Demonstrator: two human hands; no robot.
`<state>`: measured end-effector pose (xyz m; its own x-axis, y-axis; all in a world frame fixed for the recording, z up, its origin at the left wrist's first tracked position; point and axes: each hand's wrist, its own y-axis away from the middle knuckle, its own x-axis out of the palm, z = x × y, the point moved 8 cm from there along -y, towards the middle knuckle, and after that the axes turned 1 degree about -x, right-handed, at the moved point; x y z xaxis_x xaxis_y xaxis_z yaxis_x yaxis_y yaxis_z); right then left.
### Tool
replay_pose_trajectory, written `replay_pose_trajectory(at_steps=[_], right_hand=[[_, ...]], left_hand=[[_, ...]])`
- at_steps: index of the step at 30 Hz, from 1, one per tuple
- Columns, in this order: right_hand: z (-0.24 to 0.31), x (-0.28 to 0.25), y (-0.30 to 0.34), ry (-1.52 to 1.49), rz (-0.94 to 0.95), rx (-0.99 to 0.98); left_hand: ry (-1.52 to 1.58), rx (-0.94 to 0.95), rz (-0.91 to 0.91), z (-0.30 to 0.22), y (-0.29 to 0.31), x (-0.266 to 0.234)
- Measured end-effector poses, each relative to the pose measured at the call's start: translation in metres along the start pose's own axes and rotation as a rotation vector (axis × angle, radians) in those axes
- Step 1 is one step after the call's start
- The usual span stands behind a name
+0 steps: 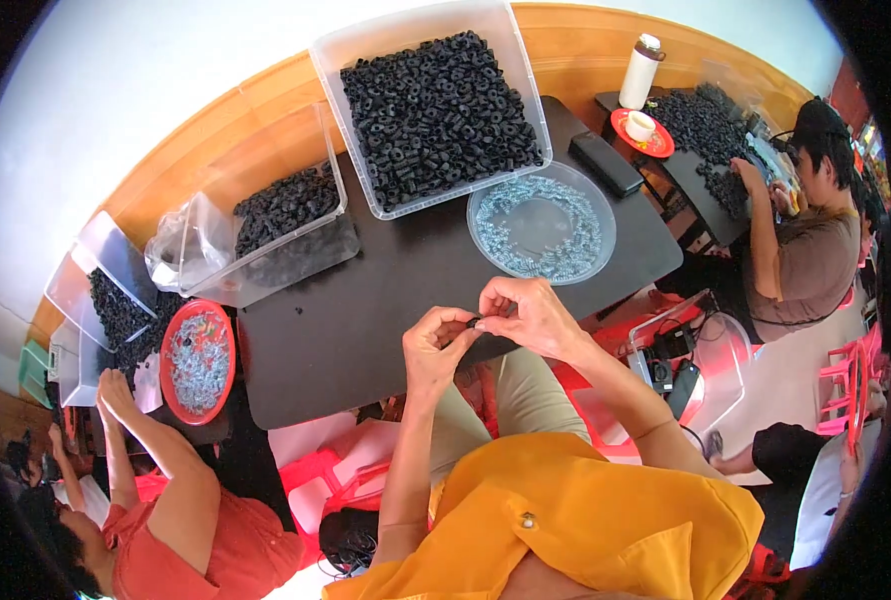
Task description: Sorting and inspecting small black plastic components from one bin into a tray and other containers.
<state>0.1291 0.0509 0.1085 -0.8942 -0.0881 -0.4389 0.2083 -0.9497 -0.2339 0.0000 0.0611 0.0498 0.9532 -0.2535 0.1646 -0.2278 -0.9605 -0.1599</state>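
Over the near edge of the dark table (365, 330), my two hands meet at their fingertips. A small black part (474, 323) is pinched between them, mostly covered by the fingers. My left hand (435, 345) closes on it with thumb and forefinger. From the other side, my right hand (527, 312) is closed on the same part, fingers curled. Just beyond my hands is a round clear tray (477, 235) with small metal springs (540, 265) spread around it in a ring. Behind it, a big clear bin (365, 180) is filled with short black ring-shaped parts (445, 110).
A second clear box (255, 285) of black parts stands at the table's left, beside a crumpled plastic bag (190, 245). A black case (606, 165) lies right of the tray. Co-workers sit left (195, 530) and right (810, 255). Below right is a clear bin (720, 370).
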Motion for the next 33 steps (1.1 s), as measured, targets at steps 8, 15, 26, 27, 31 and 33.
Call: replay_pose_trajectory(at_steps=[8, 15, 26, 27, 31, 33], right_hand=[[0.01, 0.015, -0.013, 0.115, -0.016, -0.216], [-0.002, -0.026, -0.121, 0.468, -0.288, -0.348], [-0.035, -0.025, -0.244, 0.779, -0.271, -0.323], [-0.035, -0.026, -0.247, 0.779, -0.271, -0.322], [-0.033, -0.024, -0.255, 0.782, -0.204, -0.278], [-0.032, -0.021, -0.259, 0.787, -0.176, -0.266]], left_hand=[[0.02, -0.065, -0.048, 0.017, -0.006, -0.017], [0.014, -0.08, -0.102, 0.039, -0.004, -0.027], [0.044, -0.082, -0.088, 0.038, -0.003, -0.025], [0.055, -0.085, -0.084, 0.039, -0.003, -0.025], [0.076, -0.093, -0.078, 0.04, -0.004, -0.025], [0.08, -0.096, -0.082, 0.041, -0.004, -0.026]])
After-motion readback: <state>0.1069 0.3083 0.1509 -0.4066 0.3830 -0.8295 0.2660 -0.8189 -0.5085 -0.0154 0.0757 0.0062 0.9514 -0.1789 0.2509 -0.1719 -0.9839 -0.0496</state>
